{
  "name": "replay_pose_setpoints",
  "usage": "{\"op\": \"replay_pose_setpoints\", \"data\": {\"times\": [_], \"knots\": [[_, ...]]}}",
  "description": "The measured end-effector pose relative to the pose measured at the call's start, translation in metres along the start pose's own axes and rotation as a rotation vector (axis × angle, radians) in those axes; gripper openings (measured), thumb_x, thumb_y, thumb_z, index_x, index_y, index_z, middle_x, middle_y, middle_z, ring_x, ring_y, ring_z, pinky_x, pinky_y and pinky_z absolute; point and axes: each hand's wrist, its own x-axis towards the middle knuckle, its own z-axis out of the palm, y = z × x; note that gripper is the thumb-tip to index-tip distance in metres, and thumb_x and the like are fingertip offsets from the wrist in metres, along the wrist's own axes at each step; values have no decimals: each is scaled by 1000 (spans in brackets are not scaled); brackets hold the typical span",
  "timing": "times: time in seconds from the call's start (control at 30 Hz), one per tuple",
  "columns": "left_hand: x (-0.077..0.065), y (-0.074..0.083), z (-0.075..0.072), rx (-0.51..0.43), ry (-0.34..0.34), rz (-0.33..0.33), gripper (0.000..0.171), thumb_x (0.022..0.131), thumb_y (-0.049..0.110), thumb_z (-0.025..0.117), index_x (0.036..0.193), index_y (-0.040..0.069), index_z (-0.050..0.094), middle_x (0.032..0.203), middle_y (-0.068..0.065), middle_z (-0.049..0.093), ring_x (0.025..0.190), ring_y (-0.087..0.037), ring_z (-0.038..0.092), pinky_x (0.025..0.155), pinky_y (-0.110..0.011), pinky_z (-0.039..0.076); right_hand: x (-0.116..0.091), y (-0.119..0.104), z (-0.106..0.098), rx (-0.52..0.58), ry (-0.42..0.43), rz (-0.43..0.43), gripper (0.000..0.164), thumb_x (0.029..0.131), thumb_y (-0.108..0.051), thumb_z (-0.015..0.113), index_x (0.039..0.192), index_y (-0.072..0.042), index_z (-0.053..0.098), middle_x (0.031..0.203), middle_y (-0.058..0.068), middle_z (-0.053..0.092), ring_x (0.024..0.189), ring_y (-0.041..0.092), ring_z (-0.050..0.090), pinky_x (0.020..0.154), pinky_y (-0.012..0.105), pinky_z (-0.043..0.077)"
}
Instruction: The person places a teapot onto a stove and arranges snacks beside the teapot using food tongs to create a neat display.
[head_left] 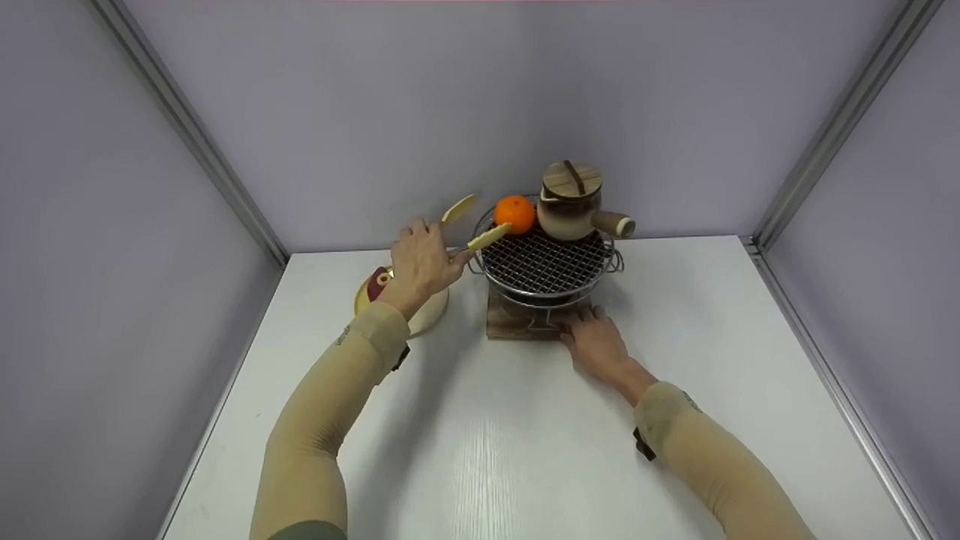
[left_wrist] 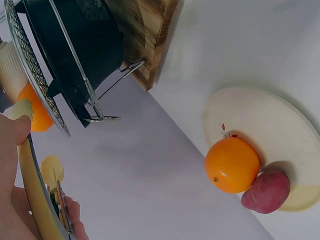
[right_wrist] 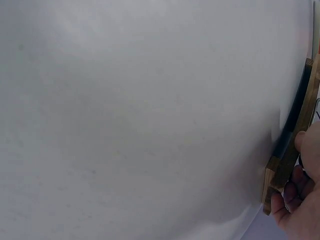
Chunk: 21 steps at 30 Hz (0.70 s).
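My left hand [head_left: 420,259] grips a pair of tongs with pale yellow tips [head_left: 489,237], spread apart. One tip reaches the lower edge of an orange [head_left: 514,214] on the round wire grill rack [head_left: 544,270]; the other stands off to its left. Beside that orange sits a brown and cream teapot [head_left: 562,219] with a wooden lid and side handle. The rack stands over a dark stove bowl [left_wrist: 75,55] on a wooden base [head_left: 514,324]. At the base's front right corner, my right hand [head_left: 600,345] holds its edge between thumb and fingers.
Left of the stove lies a cream plate [left_wrist: 250,110], partly hidden under my left arm in the head view. A second orange [left_wrist: 232,165] and a dark red, potato-like item [left_wrist: 267,192] rest on it. Grey walls [head_left: 480,97] enclose the white table [head_left: 480,442].
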Motion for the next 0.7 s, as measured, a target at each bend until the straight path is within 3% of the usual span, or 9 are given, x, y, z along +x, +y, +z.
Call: {"op": "replay_pose_setpoints", "data": {"times": [0.47, 0.7], "knots": [[-9, -27, -6, -68, 7, -70, 87, 101, 71, 67, 148, -2, 62, 125, -21, 63, 115, -44, 67, 95, -60, 59, 1, 1, 2, -5, -4, -1, 33, 111, -21, 70, 138, -2, 69, 132, 26, 67, 117, 44, 61, 95, 60, 57], [-12, -35, -3, -45, -5, -84, 88, 101, 72, 66, 147, -3, 61, 124, -22, 63, 114, -45, 67, 94, -59, 59, 2, 2, 4, -3, 18, -12, 31, 110, -20, 72, 134, -1, 70, 130, 27, 68, 116, 45, 61, 93, 60, 57]]}}
